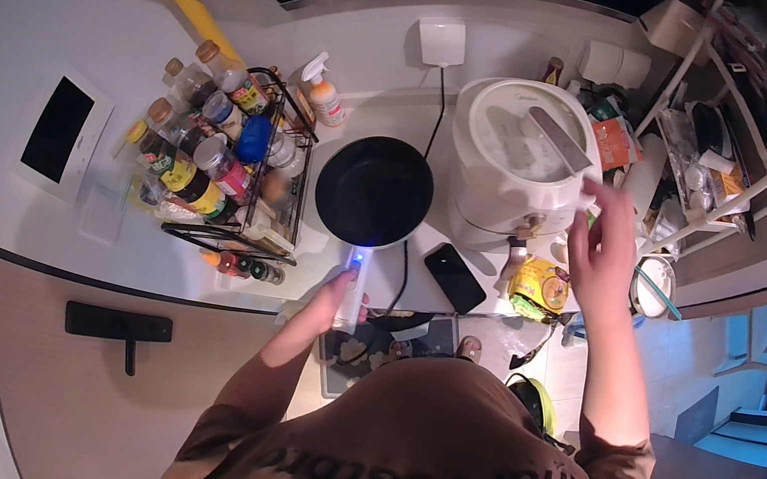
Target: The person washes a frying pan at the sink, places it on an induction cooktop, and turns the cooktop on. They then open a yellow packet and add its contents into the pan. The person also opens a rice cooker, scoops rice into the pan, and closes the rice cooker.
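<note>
My left hand (328, 304) is closed around the white handle (353, 284) of a round dark pan (375, 191); a blue light glows on the handle near the rim. My right hand (605, 242) is raised beside a white lidded cooker (507, 184), its fingers bent and spread. Whether its fingertips touch the cooker's side cannot be told. On the cooker's clear lid (503, 138) is a grey bar-shaped handle (558, 142). A black smartphone (454, 278) lies on the counter between the pan and a yellow food packet (541, 285).
A black wire rack (278, 184) of bottles and jars stands left, with a spray bottle (324, 93) behind it. A black cord (438, 112) runs down from a white wall box (441, 42). At right are a cluttered white shelf (720, 208) and a bowl with chopsticks (653, 287).
</note>
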Tool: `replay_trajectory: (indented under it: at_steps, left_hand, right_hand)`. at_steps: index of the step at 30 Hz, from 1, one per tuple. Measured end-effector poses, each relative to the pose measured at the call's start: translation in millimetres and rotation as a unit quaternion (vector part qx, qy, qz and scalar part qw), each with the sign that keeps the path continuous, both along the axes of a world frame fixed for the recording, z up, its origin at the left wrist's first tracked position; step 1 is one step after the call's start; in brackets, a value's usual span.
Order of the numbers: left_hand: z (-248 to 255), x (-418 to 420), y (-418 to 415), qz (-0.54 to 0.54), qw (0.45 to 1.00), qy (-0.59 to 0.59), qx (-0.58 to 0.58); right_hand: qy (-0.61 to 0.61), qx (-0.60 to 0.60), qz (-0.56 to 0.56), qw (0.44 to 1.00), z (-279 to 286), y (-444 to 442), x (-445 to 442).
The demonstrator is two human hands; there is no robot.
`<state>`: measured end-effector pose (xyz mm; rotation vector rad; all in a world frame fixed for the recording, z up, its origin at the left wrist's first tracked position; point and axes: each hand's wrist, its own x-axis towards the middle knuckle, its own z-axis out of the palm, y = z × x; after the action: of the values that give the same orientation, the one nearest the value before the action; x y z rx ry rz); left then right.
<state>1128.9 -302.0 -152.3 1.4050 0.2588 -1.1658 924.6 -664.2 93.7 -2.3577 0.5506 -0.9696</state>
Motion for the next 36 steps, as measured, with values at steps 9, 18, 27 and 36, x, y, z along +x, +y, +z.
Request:
replay_trajectory:
  at_steps: [9, 18, 27, 36]
  left_hand:
    - [-20.5, -2.3, 3.3, -0.018, 0.999, -0.006, -0.026]
    - [-23.5, -2.8, 9.2, -0.045, 0.997, -0.026, -0.053]
    - [-27.1, 6.4, 23.3, -0.12, 0.988, -0.079, -0.051]
    - [-26.9, 7.1, 31.7, -0.153, 0.979, -0.116, -0.067]
  right_hand:
    - [0.204, 0.031, 0.027, 0.978, -113.0, 45.3, -77.3]
    - [0.283, 0.126, 0.053, 0.949, -206.9, 100.2, -124.2]
    - [0.356, 0.04, 0.273, 0.893, -248.0, 130.1, -49.5]
    - [0.427, -0.005, 0.31, 0.849, -294.6, 149.9, -12.3]
